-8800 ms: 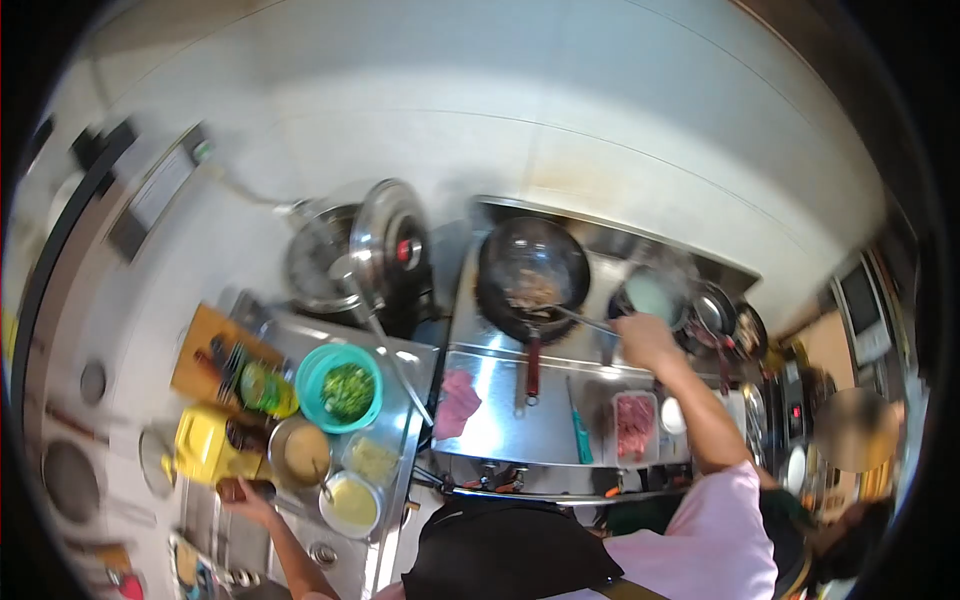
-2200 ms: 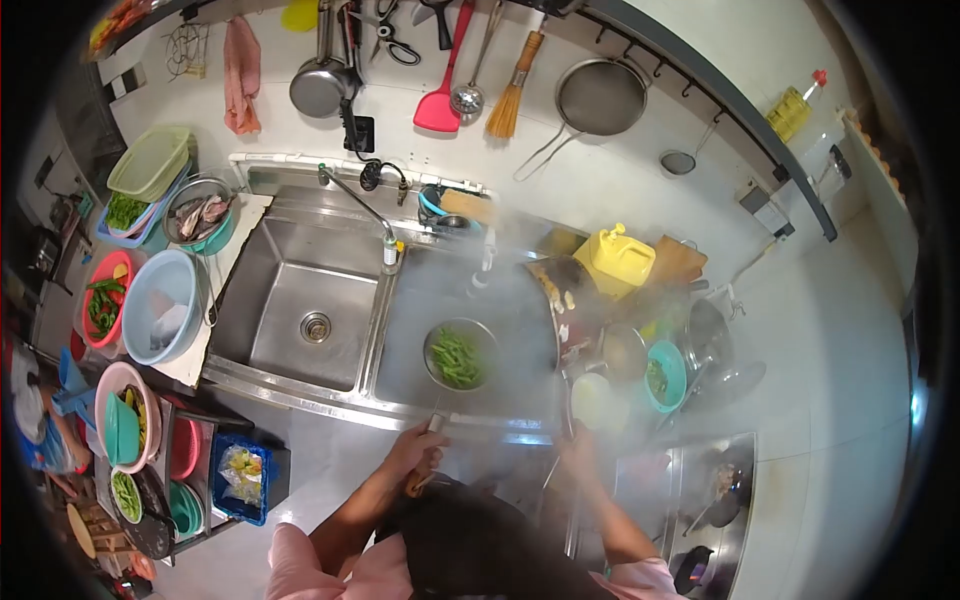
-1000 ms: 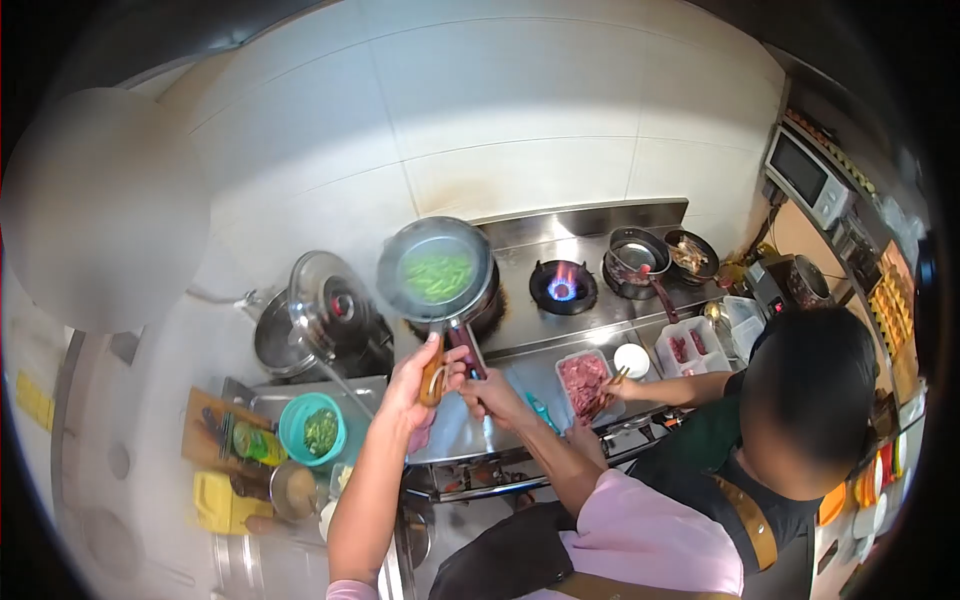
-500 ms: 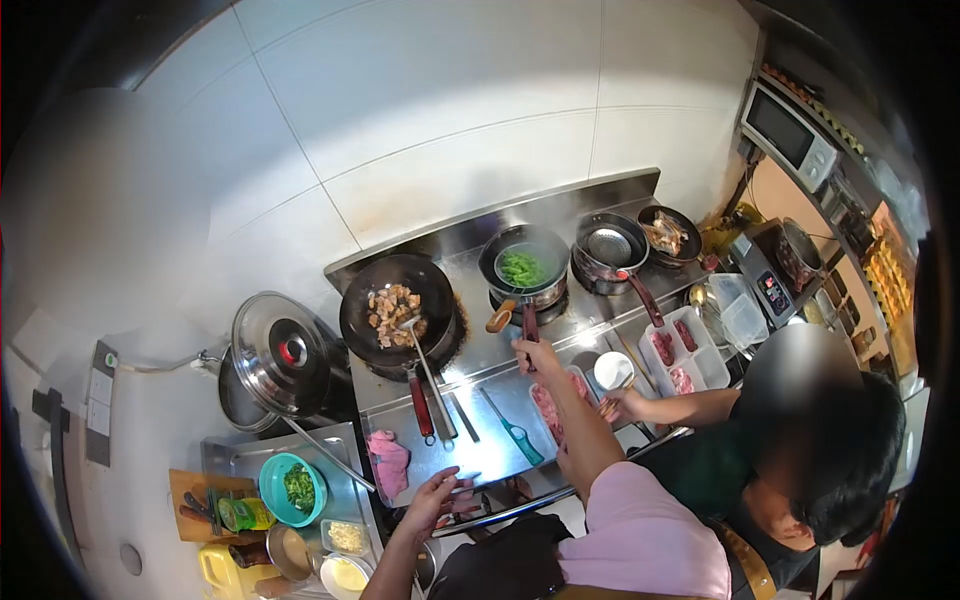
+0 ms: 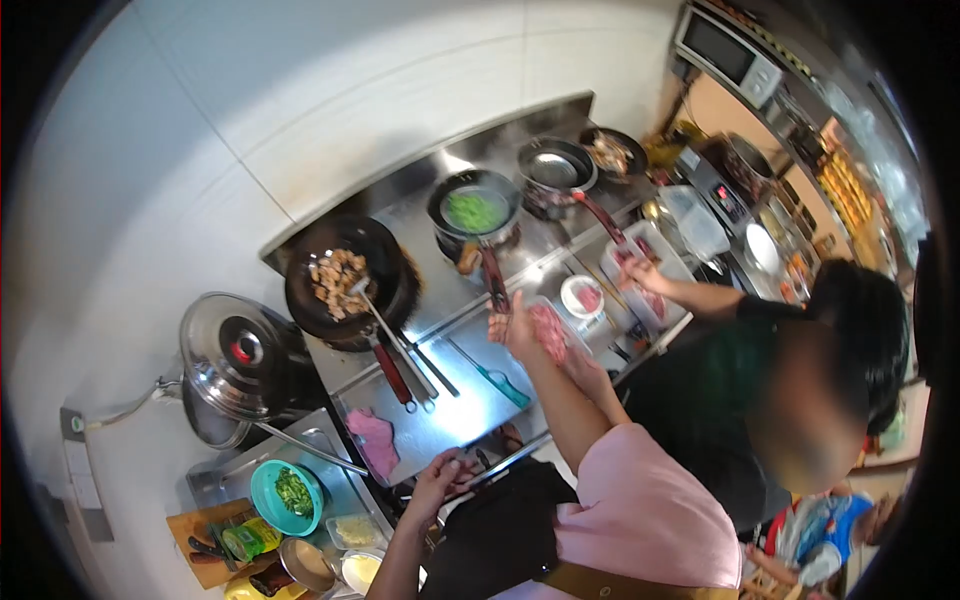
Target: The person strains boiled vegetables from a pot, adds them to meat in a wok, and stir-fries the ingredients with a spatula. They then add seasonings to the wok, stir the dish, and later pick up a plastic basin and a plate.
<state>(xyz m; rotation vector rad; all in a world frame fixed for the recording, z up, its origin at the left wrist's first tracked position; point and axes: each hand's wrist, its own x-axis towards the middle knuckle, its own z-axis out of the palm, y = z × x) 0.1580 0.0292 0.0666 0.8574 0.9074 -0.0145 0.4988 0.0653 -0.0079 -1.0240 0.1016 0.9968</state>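
Note:
My right hand [image 5: 512,327] is at the end of the dark handle [image 5: 494,280] of a small pan. Its fingers are apart and look loosened from the handle. In that pan [image 5: 440,222], green vegetables [image 5: 474,211] sit in steaming liquid. My left hand [image 5: 447,474] hovers at the counter's front edge with loosely bent fingers, holding nothing I can see. Nearest to it lies a pink cloth [image 5: 373,441]. A turquoise lighter-like tool [image 5: 500,384] rests on the steel top. The wok [image 5: 300,290] at left holds browned meat pieces [image 5: 336,281] and a long-handled turner [image 5: 385,330].
A co-worker's hand [image 5: 643,274] is over a divided meat container [image 5: 672,258]; their other hand is by a raw meat tray [image 5: 549,333]. A white bowl [image 5: 583,297] stands between. A lidded pot [image 5: 245,355] and turquoise bowl [image 5: 262,500] are at left.
The view has shifted right. My right hand has slid off the pan handle, and my left fingers have curled a little. The co-worker has put down the white bowl and reached to the meat container.

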